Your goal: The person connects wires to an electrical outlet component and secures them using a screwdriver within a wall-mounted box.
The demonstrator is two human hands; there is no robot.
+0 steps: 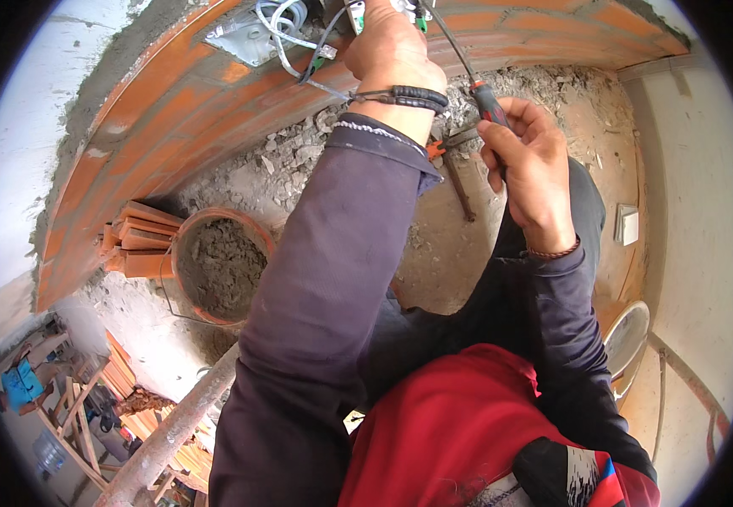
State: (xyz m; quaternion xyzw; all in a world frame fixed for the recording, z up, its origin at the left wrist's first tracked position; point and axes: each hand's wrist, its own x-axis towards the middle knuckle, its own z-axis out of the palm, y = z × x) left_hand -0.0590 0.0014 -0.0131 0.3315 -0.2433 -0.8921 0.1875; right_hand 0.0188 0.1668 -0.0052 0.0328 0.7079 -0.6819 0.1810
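My left hand (390, 55) reaches up to the brick wall and is closed on a white electrical fitting (356, 13) with green parts. Its fingertips are hidden at the upper edge. In my right hand (528, 160) is a screwdriver (490, 106) with a black and red handle. Its shaft slants up and left toward the fitting; the tip is cut off by the picture's edge. White and grey cables (280, 38) hang in loops left of my left hand, in front of a mortar-smeared patch on the bricks.
Below the brick wall (113, 160) lies rubble (286, 165). A bucket of mortar (223, 269) stands beside stacked clay bricks (147, 241). Metal tools with an orange part (435, 149) lie on the floor. Another bucket (628, 338) is at right; a metal pole (176, 431) crosses lower left.
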